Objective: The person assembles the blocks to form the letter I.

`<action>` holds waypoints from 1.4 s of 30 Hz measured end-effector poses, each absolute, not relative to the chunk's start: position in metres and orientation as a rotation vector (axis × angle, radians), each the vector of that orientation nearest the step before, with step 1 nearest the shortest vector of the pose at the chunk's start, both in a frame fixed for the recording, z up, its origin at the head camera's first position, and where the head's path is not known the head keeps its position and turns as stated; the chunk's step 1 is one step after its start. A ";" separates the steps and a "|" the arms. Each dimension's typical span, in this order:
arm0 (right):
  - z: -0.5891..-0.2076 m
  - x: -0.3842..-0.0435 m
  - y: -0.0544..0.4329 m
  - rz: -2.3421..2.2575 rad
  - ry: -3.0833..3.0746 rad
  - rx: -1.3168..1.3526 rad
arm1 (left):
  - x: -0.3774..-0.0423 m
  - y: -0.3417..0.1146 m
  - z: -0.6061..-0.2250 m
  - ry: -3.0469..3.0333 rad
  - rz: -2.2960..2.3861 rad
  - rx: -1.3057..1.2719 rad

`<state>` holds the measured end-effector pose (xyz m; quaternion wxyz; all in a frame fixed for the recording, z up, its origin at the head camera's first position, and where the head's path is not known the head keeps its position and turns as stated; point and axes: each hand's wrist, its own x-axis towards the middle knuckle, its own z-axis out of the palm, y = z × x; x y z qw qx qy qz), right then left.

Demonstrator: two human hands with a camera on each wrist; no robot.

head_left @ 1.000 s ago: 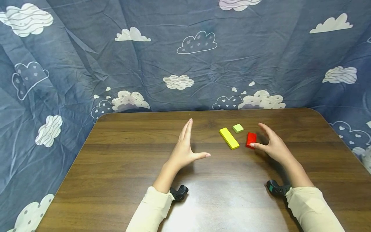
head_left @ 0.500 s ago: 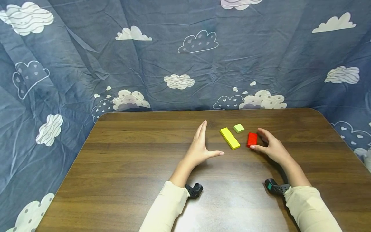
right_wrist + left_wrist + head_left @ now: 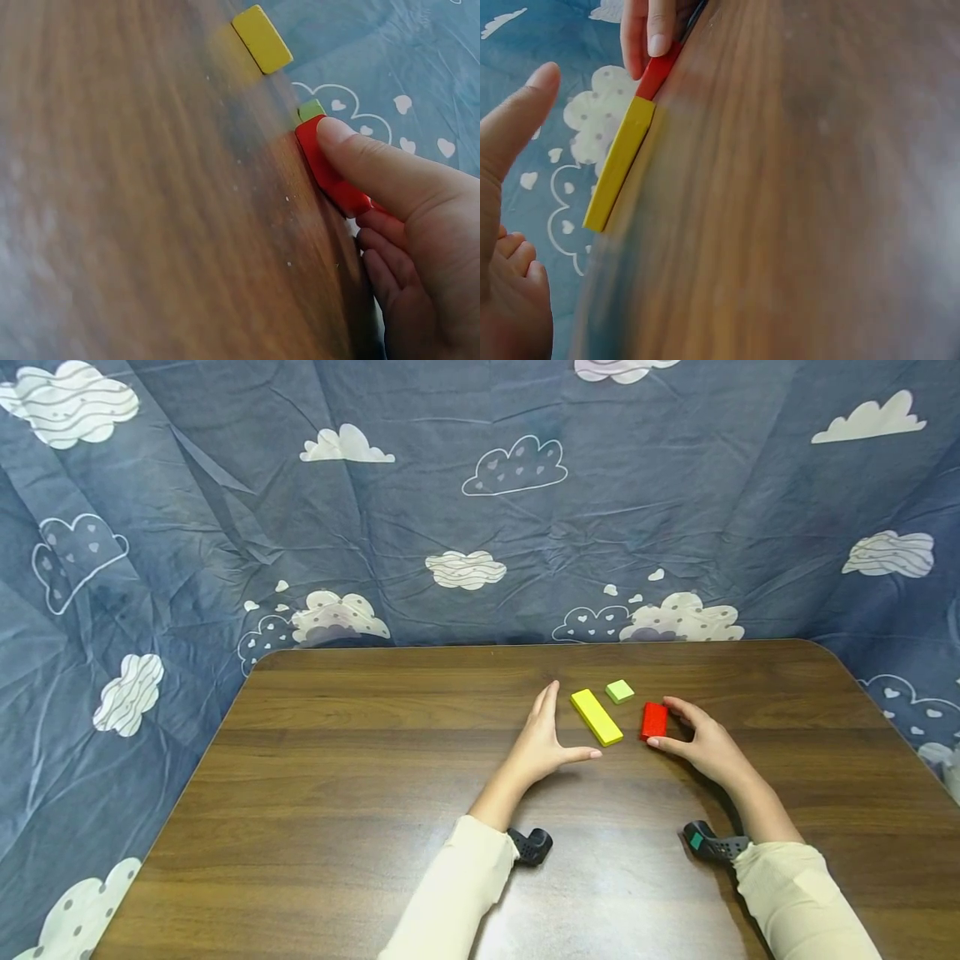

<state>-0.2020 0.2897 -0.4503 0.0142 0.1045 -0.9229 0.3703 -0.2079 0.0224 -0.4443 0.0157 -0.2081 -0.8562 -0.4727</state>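
A red block (image 3: 654, 721) lies on the table, its two short ends between the thumb and fingers of my right hand (image 3: 708, 743). In the right wrist view the thumb lies against the red block (image 3: 330, 169). My left hand (image 3: 542, 739) is just left of a long yellow block (image 3: 597, 717), thumb and fingers spread wide with nothing between them; the left wrist view shows a gap between that thumb and the yellow block (image 3: 621, 165). Behind the other two, a small light green block (image 3: 619, 692) sits between them.
The blocks stand on a brown wooden table (image 3: 337, 793) toward its far side. Behind it hangs a blue cloth (image 3: 480, 527) with a cloud pattern. A black wrist camera (image 3: 531, 847) sits on the left wrist, another black wrist camera (image 3: 712, 843) on the right.
My left hand has moved right, close to the yellow block. My right hand has narrowed its fingers and thumb onto the red block. The blocks lie where they were.
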 end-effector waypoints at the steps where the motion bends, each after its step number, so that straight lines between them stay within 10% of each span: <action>1: -0.451 -0.202 0.290 1.146 -2.869 0.329 | -0.209 0.024 -0.445 -2.671 -1.467 -0.647; 42: -0.454 -0.203 0.288 1.115 -2.823 0.321 | -0.229 0.058 -0.455 -2.969 -0.908 -0.515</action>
